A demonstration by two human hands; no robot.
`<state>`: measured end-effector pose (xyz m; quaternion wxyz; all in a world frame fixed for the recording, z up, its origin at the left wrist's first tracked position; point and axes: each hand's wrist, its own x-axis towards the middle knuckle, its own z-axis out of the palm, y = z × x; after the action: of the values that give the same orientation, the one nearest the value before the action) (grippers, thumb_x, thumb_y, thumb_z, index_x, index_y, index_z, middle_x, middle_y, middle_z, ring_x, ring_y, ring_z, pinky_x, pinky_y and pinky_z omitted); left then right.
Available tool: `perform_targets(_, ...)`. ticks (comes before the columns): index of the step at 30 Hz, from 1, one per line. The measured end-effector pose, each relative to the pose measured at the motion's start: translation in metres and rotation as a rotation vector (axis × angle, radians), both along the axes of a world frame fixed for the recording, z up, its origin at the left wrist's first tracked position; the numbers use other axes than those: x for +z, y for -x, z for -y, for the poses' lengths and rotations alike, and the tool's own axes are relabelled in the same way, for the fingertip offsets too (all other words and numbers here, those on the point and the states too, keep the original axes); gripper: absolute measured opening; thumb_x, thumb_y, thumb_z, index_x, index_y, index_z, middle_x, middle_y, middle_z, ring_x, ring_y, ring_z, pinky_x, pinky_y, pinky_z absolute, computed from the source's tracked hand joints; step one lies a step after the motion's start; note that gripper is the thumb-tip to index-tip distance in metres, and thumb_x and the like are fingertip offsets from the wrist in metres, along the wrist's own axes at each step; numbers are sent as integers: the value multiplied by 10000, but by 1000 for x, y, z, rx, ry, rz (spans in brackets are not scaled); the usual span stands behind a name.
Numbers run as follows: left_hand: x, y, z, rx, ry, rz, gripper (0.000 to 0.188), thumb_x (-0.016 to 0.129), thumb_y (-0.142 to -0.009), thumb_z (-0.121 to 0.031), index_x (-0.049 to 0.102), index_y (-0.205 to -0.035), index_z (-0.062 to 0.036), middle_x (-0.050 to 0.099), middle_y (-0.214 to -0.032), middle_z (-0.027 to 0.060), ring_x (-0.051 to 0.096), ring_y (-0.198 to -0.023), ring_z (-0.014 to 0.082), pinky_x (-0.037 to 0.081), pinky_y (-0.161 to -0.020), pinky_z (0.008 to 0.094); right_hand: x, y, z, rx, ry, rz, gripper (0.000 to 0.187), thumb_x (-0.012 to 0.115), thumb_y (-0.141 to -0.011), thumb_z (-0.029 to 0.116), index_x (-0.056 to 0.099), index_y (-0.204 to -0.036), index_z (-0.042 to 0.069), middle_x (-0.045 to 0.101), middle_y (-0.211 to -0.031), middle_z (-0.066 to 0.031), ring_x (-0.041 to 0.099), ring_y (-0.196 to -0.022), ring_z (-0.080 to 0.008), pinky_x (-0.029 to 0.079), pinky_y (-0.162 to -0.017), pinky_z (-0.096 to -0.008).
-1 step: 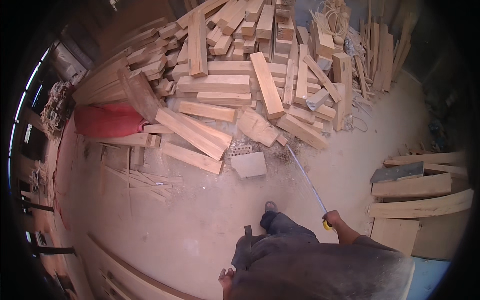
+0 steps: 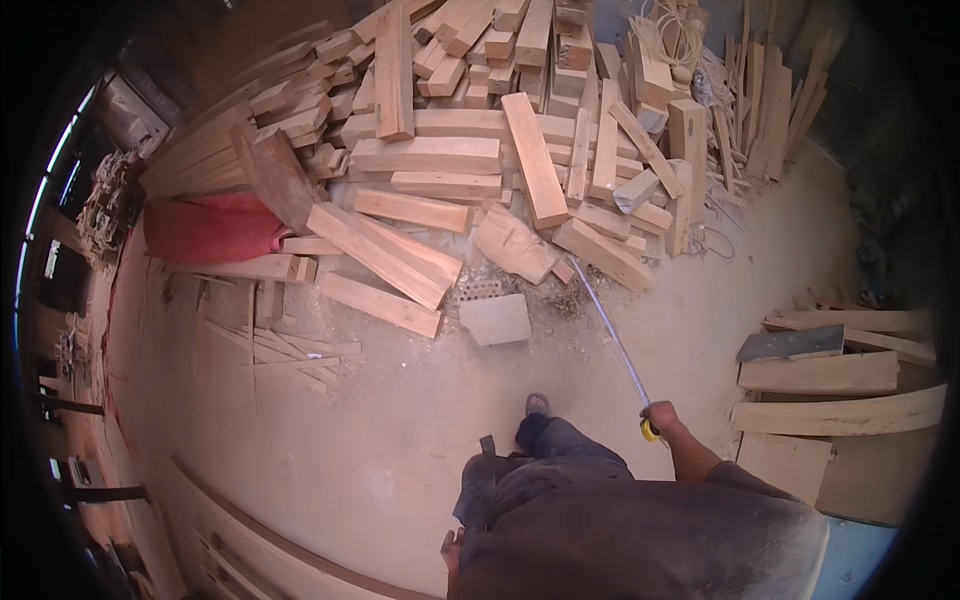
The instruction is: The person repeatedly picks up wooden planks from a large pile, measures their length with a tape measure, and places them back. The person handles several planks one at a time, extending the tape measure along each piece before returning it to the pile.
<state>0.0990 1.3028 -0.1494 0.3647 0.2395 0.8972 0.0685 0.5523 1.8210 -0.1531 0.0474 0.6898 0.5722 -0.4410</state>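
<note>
My right hand [image 2: 659, 416] is closed round a tape measure with a yellow case [image 2: 649, 431], out to the right of my body. Its long pale blade [image 2: 612, 335] stretches away from the hand to the foot of the wood pile. The blade's far end appears beside a small wood block [image 2: 563, 270] next to a broad, carved-looking wooden piece [image 2: 510, 245]; whether it touches cannot be made out. My left hand [image 2: 452, 547] hangs low by my left side, partly hidden by my clothing. Its fingers look loosely apart, with nothing visible in them.
A big heap of cut timber [image 2: 430, 155] fills the far side. A red cloth or sack [image 2: 212, 225] lies at its left. Before it sit a grey block [image 2: 496, 320] and thin strips [image 2: 290, 355]. Planks [image 2: 820, 372] lie at right, long boards [image 2: 250, 535] at lower left.
My right hand and the tape measure have moved slightly forward, and the blade's far end sits a little farther toward the pile. The whole view has shifted slightly.
</note>
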Motion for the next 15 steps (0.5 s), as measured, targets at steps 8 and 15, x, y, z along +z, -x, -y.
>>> perform_targets(8, 45, 50, -85, 496, -59, 442, 243, 543, -993, -337, 587, -1061, -109, 538, -816, 69, 520, -730, 207, 446, -631, 390, 110, 171, -158, -428, -65, -536, 236, 483, -965, 113, 660, -893, -25, 639, -722, -101, 604, -613, -189, 490, -605, -319)
perform_targets(15, 26, 200, -201, 499, -180, 575, 279, 521, -1004, -371, 596, -1054, -107, 587, -866, 60, 566, -746, 181, 452, -636, 346, 55, 219, -70, -606, 204, -126, 210, 557, -887, 67, 710, -827, -64, 671, -696, -173, 633, -570, -264, 497, -532, -390)
